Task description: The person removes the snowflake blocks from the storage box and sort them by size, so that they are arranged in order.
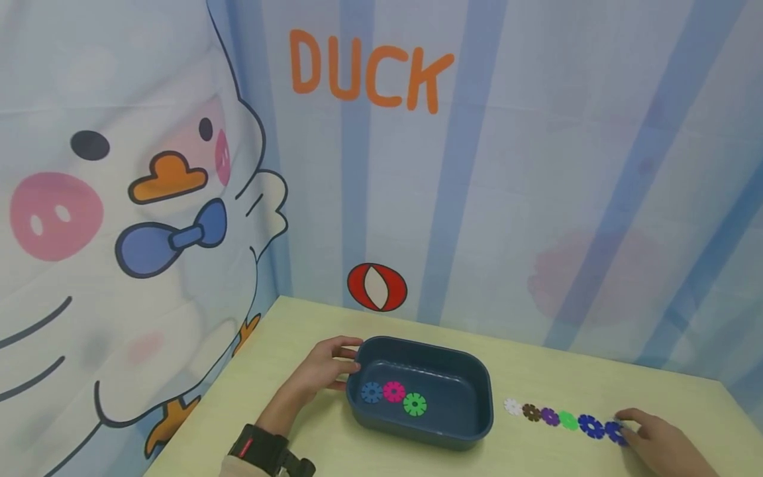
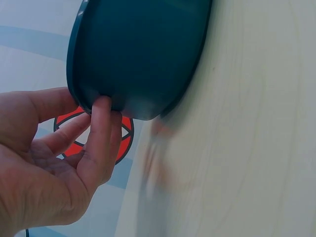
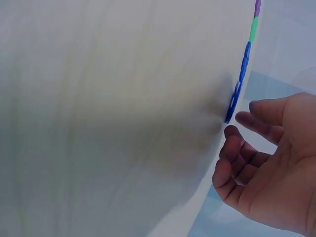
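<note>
Holds the left end of a dark blue tray [image 1: 456, 401] with the left hand [image 1: 324, 364], thumb over the rim and fingers against the outer wall. Has the tray on a pale worktop [image 1: 324, 440]. Inside the tray, toward its left end, close together: blue notched disc [image 1: 372, 392], pink disc [image 1: 394, 391], bright green disc [image 1: 414, 404].

To the right of the tray, in a line leading away from it: white disc [image 1: 512, 406], brown disc [image 1: 532, 412], purple disc [image 1: 550, 416], light green disc [image 1: 569, 420], darker blue disc [image 1: 591, 426], end disc [image 1: 614, 433], also blue. Cannot tell whether linked or merely touching.

Well to the right of the tray, right at the end disc, right hand [image 1: 664, 440] with fingers loosely bent, narrow gap between thumb and forefinger; cannot tell whether in contact. Behind the tray, printed curtain [image 1: 393, 199] with orange lettering [image 1: 372, 71] and red-and-white ball [image 1: 377, 287].
</note>
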A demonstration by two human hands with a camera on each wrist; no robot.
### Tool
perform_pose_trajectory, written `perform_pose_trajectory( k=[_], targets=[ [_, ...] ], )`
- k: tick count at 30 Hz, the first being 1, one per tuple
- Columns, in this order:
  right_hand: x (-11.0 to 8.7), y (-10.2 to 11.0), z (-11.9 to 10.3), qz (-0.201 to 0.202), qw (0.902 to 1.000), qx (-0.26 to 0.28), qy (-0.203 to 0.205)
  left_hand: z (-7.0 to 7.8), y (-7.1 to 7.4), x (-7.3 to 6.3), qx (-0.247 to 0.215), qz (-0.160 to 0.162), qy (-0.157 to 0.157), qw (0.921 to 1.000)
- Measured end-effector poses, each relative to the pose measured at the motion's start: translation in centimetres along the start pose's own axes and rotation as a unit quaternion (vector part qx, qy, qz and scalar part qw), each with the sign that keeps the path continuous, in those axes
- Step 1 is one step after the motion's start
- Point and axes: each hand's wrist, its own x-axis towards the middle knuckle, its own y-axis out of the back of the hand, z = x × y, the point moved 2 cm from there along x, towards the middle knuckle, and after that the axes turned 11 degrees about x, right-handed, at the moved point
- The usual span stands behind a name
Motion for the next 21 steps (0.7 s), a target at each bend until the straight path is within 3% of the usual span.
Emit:
perform_pose_trajectory(
  k=[7,11,13,16,19,21],
  targets=[
    [-0.5,0.7,-1.8,0.013,0.9996,0.022,0.015,0.0,-0.2,0.0,0.006,0.008,0.003,0.9999],
    [-1.1,0.9,-4.0,0.006,0.9934,0.094,0.066,0.2,-0.2,-0.1,0.006,0.009,0.002,0.9999],
    [-1.3,0.8,-5.0,-0.021,0.9819,0.15,0.114,0.3,-0.1,-0.2,0.006,0.009,0.001,0.9999],
    [-1.6,0.6,-6.1,-0.079,0.9533,0.231,0.177,0.4,-0.1,-0.3,0.005,0.01,0.0,0.9999],
    [-1.6,0.2,-7.1,-0.11,0.9316,0.268,0.22,0.3,0.0,-0.2,0.006,0.009,-0.003,0.9999],
    [-1.6,-0.1,-7.7,-0.11,0.9252,0.277,0.234,0.3,0.0,-0.2,0.005,0.008,-0.003,1.0]
  ],
)
